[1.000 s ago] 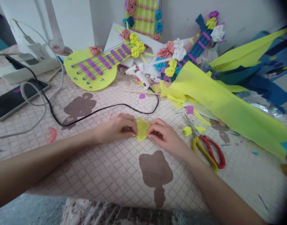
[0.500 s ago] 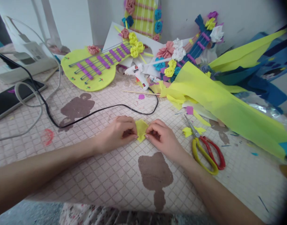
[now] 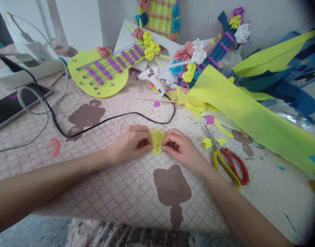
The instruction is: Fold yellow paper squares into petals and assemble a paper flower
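Observation:
A small piece of yellow crepe paper (image 3: 157, 141) is stretched between my two hands, just above the patterned tablecloth. My left hand (image 3: 133, 141) pinches its left edge between thumb and fingers. On the right edge, my right hand (image 3: 181, 145) has a like pinch, the other fingers curled in. Scissors (image 3: 222, 154) with one red and one yellow handle lie beside my right forearm, blades pointing away. Yellow paper scraps (image 3: 207, 142) lie by the blades.
A white glue gun (image 3: 153, 80) lies farther back, its black cord (image 3: 116, 118) looping across the cloth. Behind are a yellow paper guitar (image 3: 103, 73) and a blue one (image 3: 219, 51) with paper flowers. Long yellow crepe paper (image 3: 239, 103) covers the right. A phone (image 3: 15, 106) lies left.
The yellow paper piece looks slightly wider and rounder between my fingers. Both hands keep their pinches, and the whole view has shifted a little.

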A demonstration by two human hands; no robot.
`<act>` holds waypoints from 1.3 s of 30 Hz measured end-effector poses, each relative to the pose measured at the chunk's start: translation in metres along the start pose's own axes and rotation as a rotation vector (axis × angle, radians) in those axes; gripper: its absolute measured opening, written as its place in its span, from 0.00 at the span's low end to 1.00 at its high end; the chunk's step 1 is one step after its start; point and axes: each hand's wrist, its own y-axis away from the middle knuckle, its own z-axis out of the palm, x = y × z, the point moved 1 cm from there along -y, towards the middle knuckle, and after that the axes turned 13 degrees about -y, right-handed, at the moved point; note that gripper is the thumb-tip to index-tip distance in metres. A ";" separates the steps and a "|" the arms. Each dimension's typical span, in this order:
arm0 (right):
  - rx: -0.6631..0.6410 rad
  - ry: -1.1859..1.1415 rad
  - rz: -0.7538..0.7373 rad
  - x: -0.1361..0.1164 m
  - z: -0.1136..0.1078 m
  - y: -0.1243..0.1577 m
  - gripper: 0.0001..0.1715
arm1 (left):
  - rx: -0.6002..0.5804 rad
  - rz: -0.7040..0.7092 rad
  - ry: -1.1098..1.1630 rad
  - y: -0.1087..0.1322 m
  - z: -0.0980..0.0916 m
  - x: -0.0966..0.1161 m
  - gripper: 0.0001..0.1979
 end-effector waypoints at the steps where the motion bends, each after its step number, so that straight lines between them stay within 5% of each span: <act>1: 0.019 0.010 -0.003 0.000 0.002 0.000 0.06 | 0.006 -0.010 -0.008 0.000 0.001 0.000 0.05; 13: 0.119 0.118 -0.034 0.002 0.012 0.001 0.06 | 0.051 -0.125 -0.071 0.001 0.006 0.009 0.05; 39: 0.165 0.169 -0.050 0.003 0.017 0.001 0.08 | 0.075 -0.148 -0.133 0.001 0.014 0.009 0.04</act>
